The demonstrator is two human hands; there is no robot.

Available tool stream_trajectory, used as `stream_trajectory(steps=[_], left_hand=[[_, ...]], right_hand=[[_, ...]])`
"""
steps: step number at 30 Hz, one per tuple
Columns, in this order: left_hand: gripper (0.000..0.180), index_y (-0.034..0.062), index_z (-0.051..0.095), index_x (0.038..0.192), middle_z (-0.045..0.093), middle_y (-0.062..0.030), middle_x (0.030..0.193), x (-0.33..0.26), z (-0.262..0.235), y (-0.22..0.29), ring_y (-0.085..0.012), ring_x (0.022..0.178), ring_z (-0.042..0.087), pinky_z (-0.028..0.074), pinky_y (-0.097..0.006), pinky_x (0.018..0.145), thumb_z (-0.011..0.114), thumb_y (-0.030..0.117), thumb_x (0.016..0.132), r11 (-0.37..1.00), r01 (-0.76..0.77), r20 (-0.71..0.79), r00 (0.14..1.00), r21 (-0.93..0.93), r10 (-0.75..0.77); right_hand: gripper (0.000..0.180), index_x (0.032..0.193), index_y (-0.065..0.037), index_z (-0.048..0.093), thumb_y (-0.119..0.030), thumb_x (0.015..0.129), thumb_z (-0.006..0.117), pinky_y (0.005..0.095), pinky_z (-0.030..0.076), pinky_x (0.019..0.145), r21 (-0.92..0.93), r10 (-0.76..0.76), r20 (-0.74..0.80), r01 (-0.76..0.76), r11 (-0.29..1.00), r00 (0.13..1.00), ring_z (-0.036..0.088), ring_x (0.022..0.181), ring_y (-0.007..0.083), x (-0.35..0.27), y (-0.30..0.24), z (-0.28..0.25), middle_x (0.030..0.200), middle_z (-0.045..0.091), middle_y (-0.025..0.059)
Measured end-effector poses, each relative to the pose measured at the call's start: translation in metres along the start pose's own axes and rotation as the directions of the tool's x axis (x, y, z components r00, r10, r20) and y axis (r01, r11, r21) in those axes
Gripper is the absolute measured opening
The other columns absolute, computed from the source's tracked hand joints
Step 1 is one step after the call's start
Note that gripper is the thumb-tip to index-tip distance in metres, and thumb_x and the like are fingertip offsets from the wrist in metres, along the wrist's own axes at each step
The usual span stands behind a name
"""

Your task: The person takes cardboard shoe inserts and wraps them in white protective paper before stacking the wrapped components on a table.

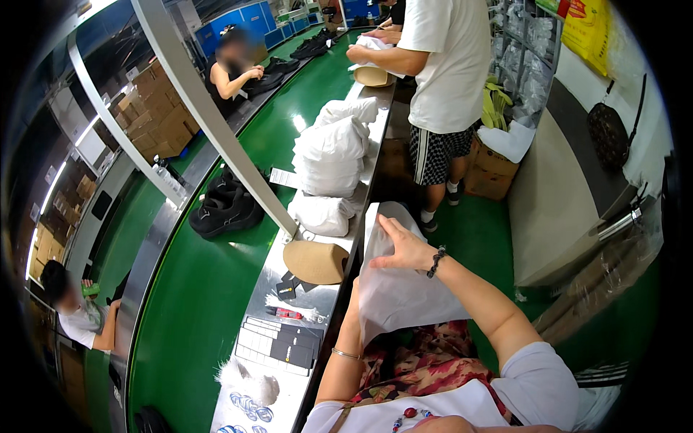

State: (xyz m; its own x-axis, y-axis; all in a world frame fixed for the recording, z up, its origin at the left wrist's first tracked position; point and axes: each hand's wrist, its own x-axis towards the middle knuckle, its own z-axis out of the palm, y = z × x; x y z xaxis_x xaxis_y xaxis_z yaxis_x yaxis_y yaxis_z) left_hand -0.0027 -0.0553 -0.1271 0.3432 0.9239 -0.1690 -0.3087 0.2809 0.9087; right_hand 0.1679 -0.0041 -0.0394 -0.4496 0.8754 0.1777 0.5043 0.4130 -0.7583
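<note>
In front of my body is a thin white sheet or bag, hanging in soft folds. My right hand lies against its upper part with the thumb and fingers stretched apart; a dark beaded bracelet circles that wrist. My left forearm, wearing a silver bangle, reaches up along the sheet's left edge. The white material hides most of my left hand, so its fingers do not show. Left of the sheet, a curved brown cardboard piece rests on the metal bench. Behind it sits a white wrapped bundle.
White bundles are piled farther along the bench. Black tags, a red tool, printed cards and laces lie nearer. Black shoes rest on the green conveyor, past a metal post. A co-worker stands ahead.
</note>
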Motion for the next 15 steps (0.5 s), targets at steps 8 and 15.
stream_trajectory(steps=[8,15], left_hand=[[0.018,0.0009,0.057,0.102,0.062,-0.0047,0.086,-0.011,0.008,0.017,-0.0113,0.075,0.060,0.050,-0.025,0.062,0.051,0.008,0.087,0.943,0.003,-0.029,1.000,0.332,0.007],[0.020,-0.0034,0.053,0.104,0.059,-0.0073,0.092,-0.027,0.040,0.068,-0.0112,0.082,0.057,0.048,-0.026,0.072,0.053,0.008,0.088,0.944,-0.329,-0.199,0.928,-0.036,0.316]], right_hand=[[0.103,0.134,0.005,0.021,-0.047,0.064,0.074,0.0366,0.041,0.091,-0.069,0.020,-0.041,-0.023,0.997,0.999,0.047,0.109,0.0355,-0.006,-0.010,0.005,0.118,0.043,0.0223],[0.096,0.131,0.004,0.024,-0.037,0.062,0.075,0.0390,0.044,0.085,-0.147,-0.048,-0.378,-0.009,0.989,0.925,0.049,0.103,0.0354,-0.006,-0.006,-0.025,0.112,0.045,0.0222]])
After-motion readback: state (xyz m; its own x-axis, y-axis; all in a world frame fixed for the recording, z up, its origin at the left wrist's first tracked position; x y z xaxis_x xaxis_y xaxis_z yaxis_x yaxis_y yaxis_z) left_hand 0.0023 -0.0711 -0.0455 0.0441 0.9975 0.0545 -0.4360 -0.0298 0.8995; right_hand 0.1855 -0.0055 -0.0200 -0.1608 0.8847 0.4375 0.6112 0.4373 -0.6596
